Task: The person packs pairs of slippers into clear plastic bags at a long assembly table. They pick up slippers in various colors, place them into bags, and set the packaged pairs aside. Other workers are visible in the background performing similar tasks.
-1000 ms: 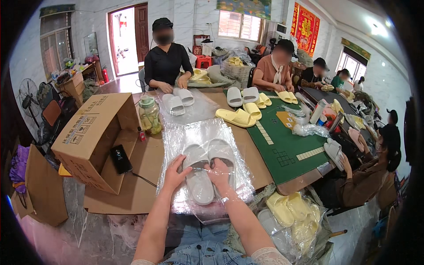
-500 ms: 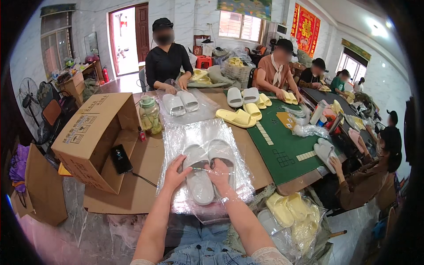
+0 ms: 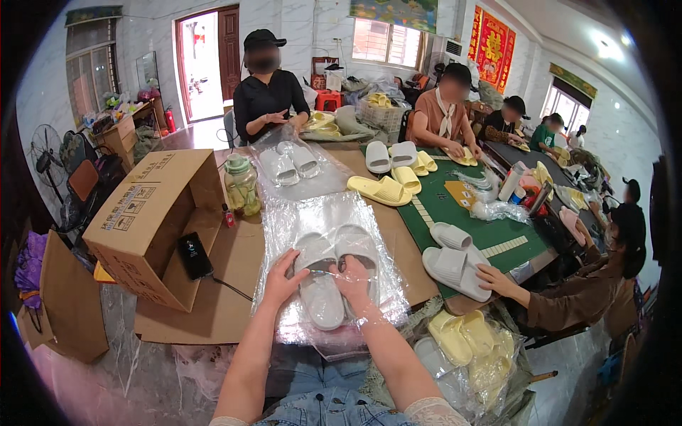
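Note:
A pair of grey slippers [image 3: 321, 302] lies in clear plastic on a stack of shiny clear plastic bags [image 3: 284, 216], straight in front of me. My left hand [image 3: 284, 278] grips the left slipper's outer side, its thumb laid across the footbed below the strap. With curled fingers, my right hand [image 3: 353, 278] holds the right slipper at the opening under its strap; the fingertips are partly hidden there. Plastic film glints over both straps and around my wrists.
An open cardboard box [image 3: 153, 220] with a phone [image 3: 195, 255] stands left, near a lidded glass jar [image 3: 241, 186]. Across the table, a co-worker handles bagged grey slippers [image 3: 278, 167]. Another's hand touches grey slippers [image 3: 455, 266] on the green mat [image 3: 455, 195]. Bagged yellow slippers [image 3: 472, 341] sit low right.
My hands and slippers have stayed put. The co-worker at right has set grey slippers on the green mat's near edge. Across the table, the person in black has raised a hand.

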Available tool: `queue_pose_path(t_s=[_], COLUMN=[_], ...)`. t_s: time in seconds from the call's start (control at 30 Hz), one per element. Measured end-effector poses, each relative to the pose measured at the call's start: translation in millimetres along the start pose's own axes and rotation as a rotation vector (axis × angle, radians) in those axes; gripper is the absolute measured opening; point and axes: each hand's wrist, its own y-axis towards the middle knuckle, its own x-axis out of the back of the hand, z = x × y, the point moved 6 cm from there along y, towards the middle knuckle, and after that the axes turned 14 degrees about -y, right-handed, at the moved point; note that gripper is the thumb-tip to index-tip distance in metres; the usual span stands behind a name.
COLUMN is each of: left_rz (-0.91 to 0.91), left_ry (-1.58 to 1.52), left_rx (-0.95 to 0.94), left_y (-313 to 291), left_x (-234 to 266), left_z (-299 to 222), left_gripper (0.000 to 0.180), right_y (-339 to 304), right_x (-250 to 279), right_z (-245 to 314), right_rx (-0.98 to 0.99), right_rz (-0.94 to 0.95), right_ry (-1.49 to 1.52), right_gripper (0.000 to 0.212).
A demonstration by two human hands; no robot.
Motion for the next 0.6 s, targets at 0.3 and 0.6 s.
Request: queue_pose_path(t_s=[0.3, 0.6], left_rz=[-0.001, -0.010], left_ry=[-0.014, -0.071], left_rx=[-0.007, 0.028], left_y=[-1, -3], left_x=[1, 3], left_z=[0, 4], left_gripper=[0.062, 0.064], right_y=[-28, -86], right_x=[37, 194], right_z=[20, 112], right_rx=[0.288, 0.250], right_rz=[0.169, 1.032], right_ry=[0.058, 0.243], right_gripper=[0.058, 0.034])
